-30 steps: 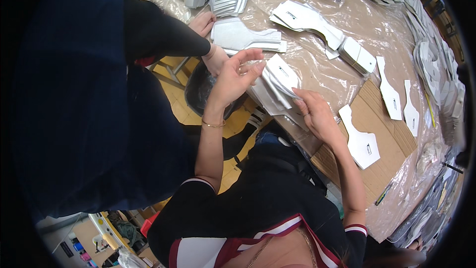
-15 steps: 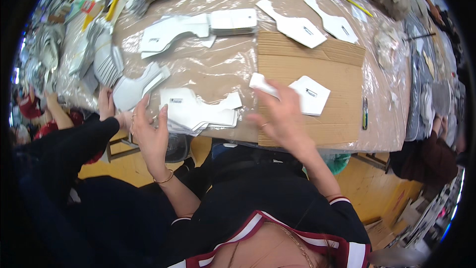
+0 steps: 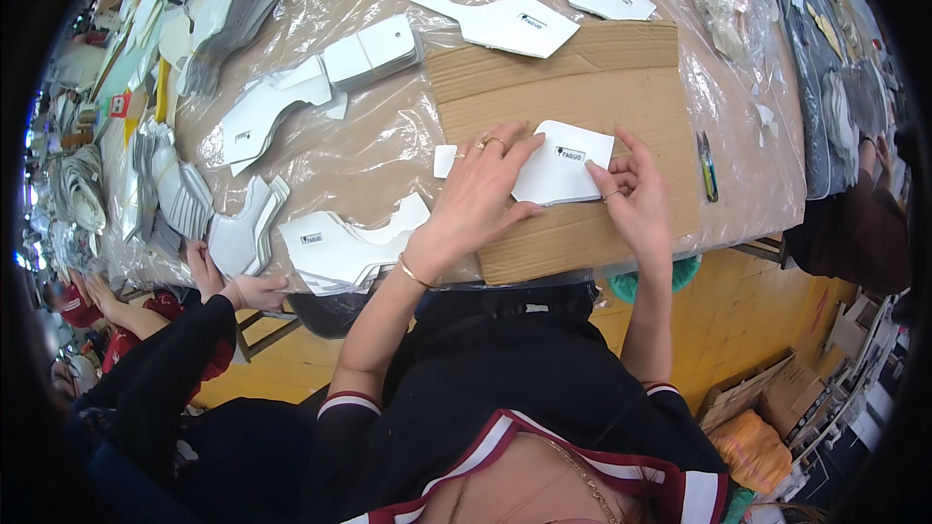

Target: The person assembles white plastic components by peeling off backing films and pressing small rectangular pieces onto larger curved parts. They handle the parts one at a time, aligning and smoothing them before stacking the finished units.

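While both press it, white card (image 3: 563,163) lies between left hand (image 3: 482,196) and right hand (image 3: 636,202).

Both bare forearms reach up from below. The left hand (image 3: 478,196) lies flat, palm down, fingers (image 3: 505,150) spread. The right hand (image 3: 633,196) curls, its fingers pinching inward toward the left.

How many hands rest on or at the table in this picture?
3: the left hand and right hand on the white card piece, plus a co-worker's hand at the table edge; others may be hidden.
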### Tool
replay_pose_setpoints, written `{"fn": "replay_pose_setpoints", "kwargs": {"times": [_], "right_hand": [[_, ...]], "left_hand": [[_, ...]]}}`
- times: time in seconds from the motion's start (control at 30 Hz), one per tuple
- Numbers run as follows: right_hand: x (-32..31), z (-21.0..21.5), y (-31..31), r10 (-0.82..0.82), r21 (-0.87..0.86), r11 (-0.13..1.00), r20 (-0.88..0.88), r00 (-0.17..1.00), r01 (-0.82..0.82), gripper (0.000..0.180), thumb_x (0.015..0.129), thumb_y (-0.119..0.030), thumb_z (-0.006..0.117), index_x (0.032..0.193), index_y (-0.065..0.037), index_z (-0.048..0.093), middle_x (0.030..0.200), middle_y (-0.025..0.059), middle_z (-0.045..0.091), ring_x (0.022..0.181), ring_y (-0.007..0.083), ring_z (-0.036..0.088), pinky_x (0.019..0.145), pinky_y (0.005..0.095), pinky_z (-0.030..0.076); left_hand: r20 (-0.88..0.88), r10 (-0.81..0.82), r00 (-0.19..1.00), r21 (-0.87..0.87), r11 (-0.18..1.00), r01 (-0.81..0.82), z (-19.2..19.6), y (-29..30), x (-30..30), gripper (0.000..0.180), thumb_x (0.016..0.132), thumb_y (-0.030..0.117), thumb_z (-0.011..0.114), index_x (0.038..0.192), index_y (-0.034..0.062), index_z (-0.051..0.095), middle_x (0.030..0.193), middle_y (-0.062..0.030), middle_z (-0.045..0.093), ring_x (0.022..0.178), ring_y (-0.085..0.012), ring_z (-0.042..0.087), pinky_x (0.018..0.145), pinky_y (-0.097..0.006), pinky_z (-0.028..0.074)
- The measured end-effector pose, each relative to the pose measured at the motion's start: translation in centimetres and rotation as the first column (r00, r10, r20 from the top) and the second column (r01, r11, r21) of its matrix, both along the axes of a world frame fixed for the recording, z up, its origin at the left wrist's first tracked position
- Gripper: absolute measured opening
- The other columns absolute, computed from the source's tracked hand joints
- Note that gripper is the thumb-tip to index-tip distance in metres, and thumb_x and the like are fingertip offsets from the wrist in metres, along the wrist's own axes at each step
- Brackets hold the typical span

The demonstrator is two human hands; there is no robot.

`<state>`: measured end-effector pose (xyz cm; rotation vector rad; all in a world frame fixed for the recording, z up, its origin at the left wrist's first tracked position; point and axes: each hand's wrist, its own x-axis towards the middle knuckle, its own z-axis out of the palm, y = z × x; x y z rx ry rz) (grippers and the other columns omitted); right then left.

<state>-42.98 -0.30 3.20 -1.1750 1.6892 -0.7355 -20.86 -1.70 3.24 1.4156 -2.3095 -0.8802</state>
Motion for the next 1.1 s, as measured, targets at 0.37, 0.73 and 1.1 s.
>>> {"fn": "replay_pose_setpoints", "kwargs": {"times": [0.37, 0.73, 1.1], "right_hand": [[1.1, -0.8, -0.5, -0.108, -0.05, 0.989, 0.377, 0.92, 0.136, 0.064, 0.091, -0.003, 0.068, 0.145, 0.009, 0.035, 0.102, 0.0097, 0.066, 0.09, 0.0103, 0.062, 0.078, 0.0224, 0.05], [0.8, -1.1, -1.8, -0.101, -0.043, 0.992, 0.337, 0.936, 0.122, 0.031, 0.091, -0.006, 0.069, 0.118, 0.007, 0.065, 0.088, 0.003, 0.069, 0.074, 0.005, 0.059, 0.067, 0.0188, 0.05], [2.6, -1.6, -1.7, -0.079, -0.268, 0.963, -0.182, 0.98, 0.028, 0.028, 0.092, -0.003, 0.065, 0.119, 0.004, 0.063, 0.081, 0.0048, 0.065, 0.069, 0.0064, 0.058, 0.058, 0.0231, 0.049]], "left_hand": [[-0.161, 0.143, 0.977, 0.141, 0.983, -0.121, -0.5, 0.0, -0.2, 0.094, 0.065, 0.017, 0.087, 0.145, 0.0094, 0.039, 0.14, -0.0163, 0.044, 0.125, -0.037, 0.048, 0.102, -0.043, 0.044], [-0.334, 0.345, 0.877, 0.377, 0.902, -0.21, -0.4, -0.8, 0.5, 0.066, 0.079, 0.01, 0.08, 0.138, 0.0055, 0.051, 0.072, -0.0021, 0.058, 0.059, -0.0111, 0.045, 0.057, -0.026, 0.043], [0.076, 0.093, 0.993, -0.247, 0.966, -0.072, -1.3, 1.1, -2.2, 0.066, 0.086, 0.025, 0.071, 0.143, 0.0057, 0.044, 0.154, -0.0136, 0.036, 0.143, -0.0329, 0.033, 0.115, -0.051, 0.022]]}}
